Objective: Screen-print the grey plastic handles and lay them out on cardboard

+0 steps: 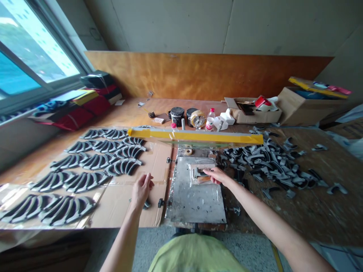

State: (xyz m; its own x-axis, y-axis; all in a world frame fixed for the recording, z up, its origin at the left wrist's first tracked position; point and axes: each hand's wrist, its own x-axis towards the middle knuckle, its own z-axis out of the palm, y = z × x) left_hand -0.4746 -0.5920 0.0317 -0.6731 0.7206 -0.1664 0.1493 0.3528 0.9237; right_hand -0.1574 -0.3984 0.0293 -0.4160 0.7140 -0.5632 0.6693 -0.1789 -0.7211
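My right hand [217,176] is closed with its fingertips on a grey and black curved part [200,172], which lies on a small block in the middle of a metal plate [195,207]. A tan edge of the block shows under the fingers. My left hand [142,189] hovers over the cardboard sheet [119,206], fingers curled in; whatever they may hold is hidden. Just beside its wrist another grey curved part [146,204] lies on the cardboard, partly covered by the hand.
Fanned rows of curved parts [68,209] cover the cardboard at left. A loose heap of them [272,162] lies at right. A yellow-taped bar [195,136] spans above the plate. Behind stand black tubs [177,116], a bottle [210,120] and cardboard boxes [255,116].
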